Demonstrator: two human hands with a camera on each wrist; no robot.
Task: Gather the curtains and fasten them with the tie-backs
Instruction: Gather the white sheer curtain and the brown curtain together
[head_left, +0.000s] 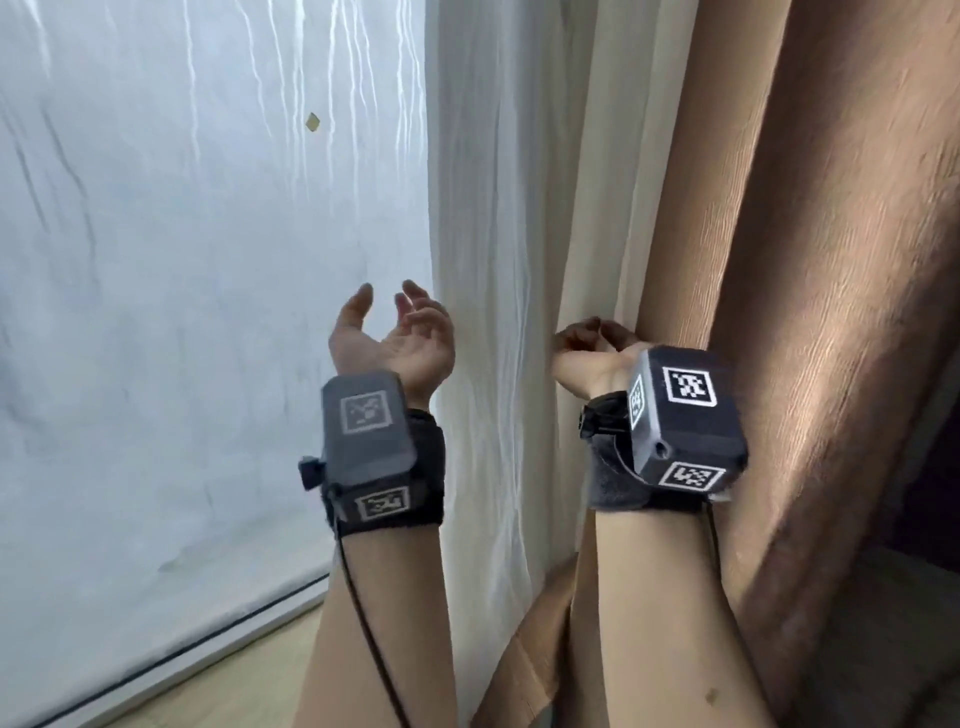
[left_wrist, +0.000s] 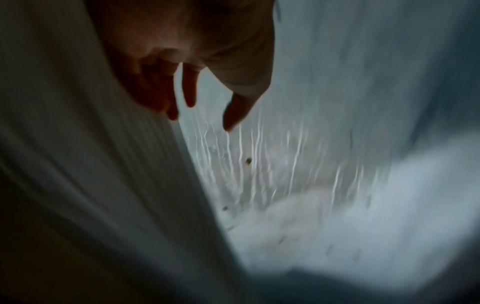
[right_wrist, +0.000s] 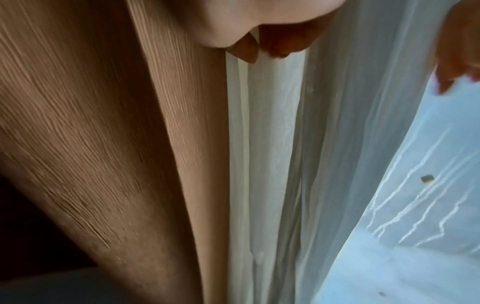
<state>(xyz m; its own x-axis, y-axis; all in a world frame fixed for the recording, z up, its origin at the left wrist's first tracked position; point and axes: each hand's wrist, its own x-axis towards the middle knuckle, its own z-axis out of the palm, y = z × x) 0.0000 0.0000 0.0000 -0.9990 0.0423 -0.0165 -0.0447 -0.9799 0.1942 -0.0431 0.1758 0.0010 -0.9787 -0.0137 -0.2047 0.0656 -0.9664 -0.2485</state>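
A brown curtain (head_left: 831, 260) hangs at the right, with a white sheer curtain (head_left: 493, 208) beside it in folds. My right hand (head_left: 597, 332) is raised at the seam between them, fingers curled. In the right wrist view my right hand (right_wrist: 259, 53) pinches a fold of the white curtain (right_wrist: 272, 144) between thumb and fingers, next to the brown curtain (right_wrist: 91, 123). My left hand (head_left: 389, 306) is up in front of the glass, just left of the sheer's edge, fingers loosely spread and holding nothing. The left wrist view shows the same hand (left_wrist: 207, 113) empty beside the sheer (left_wrist: 91, 164). No tie-back is in view.
A frosted window pane (head_left: 156, 260) with pale streaks fills the left, with a small yellowish speck (head_left: 312, 122) on it. Its white lower frame (head_left: 208, 639) meets a light wooden floor (head_left: 234, 691). Behind the brown curtain, at the lower right, the area is dark.
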